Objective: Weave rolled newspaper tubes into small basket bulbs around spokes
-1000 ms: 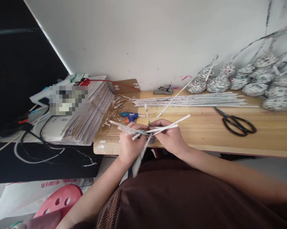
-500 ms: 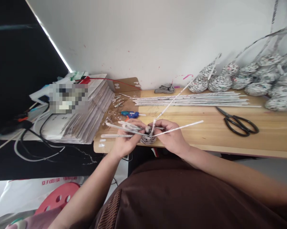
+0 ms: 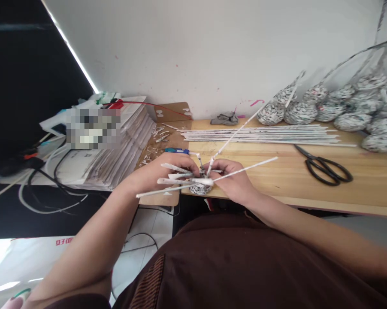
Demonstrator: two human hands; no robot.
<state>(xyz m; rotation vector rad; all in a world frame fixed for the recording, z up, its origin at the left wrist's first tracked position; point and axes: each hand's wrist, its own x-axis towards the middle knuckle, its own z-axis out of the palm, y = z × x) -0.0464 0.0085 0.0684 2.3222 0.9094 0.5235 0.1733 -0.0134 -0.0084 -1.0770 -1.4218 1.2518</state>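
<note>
A small round woven paper piece (image 3: 200, 189), made of rolled newspaper tubes, is between my hands at the table's front edge. Loose tube ends spread from its top; one long rolled paper tube (image 3: 238, 131) slants up to the right, another (image 3: 254, 168) points right, and several short ends lie over my left hand's side. My left hand (image 3: 172, 165) is closed at the far left side of the piece, its fingertips partly hidden by the tubes. From the right, my right hand (image 3: 234, 179) grips it, fingers bent behind the rim.
A row of paper tubes (image 3: 261, 135) lies behind my hands. Black-handled scissors (image 3: 328, 168) rest at right. Woven paper gourd shapes (image 3: 299, 109) stand along the wall. A blue glue gun (image 3: 177, 150), paper scraps (image 3: 161, 135), stacked paper (image 3: 125, 148) and cables (image 3: 35, 184) are at left.
My left hand has turned and moved to the far side of the piece, its elbow swinging outward. A tube end now crosses the front toward the left. My right hand stays nearly in place.
</note>
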